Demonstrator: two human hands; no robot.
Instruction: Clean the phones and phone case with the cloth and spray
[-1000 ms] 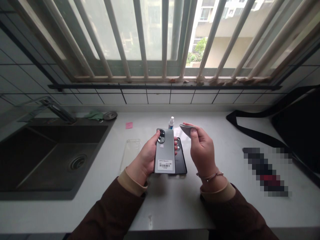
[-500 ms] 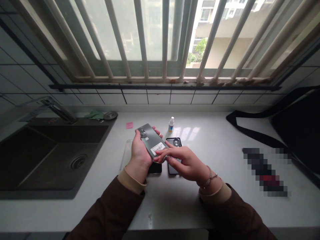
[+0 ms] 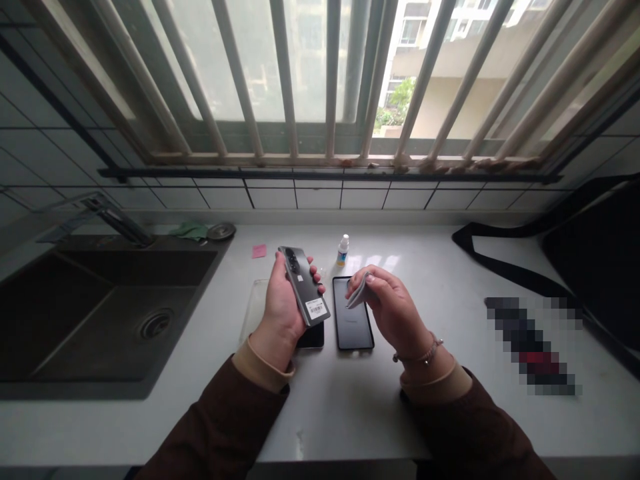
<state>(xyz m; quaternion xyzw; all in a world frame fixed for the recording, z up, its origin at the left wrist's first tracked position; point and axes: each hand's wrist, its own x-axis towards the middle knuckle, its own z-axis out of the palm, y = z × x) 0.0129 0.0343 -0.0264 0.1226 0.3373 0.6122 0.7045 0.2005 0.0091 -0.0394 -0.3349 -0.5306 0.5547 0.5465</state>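
Observation:
My left hand (image 3: 284,297) grips a grey phone (image 3: 303,283) with its back facing up; the camera lenses are at the top and a white label is near the bottom. A small grey cloth (image 3: 359,293) is pinched in my right hand (image 3: 393,303), apart from the phone. Below that cloth lies a black phone case (image 3: 354,333) on the counter. Partly hidden under my left hand are a dark flat device (image 3: 313,338) and a clear case (image 3: 253,307). A small white-capped bottle (image 3: 343,252) stands behind the black case.
At the left is a dark sink (image 3: 100,320) with a faucet (image 3: 117,220), a green cloth (image 3: 190,231) and a metal drain cover (image 3: 221,231). A pink note (image 3: 259,251) lies on the counter (image 3: 345,413). A black bag (image 3: 600,247) with its strap and a pixelated item are at the right.
My right hand has moved right and up off the phone, with the cloth now visible in it. The phone has turned more upright in my left hand, and more of the black case shows.

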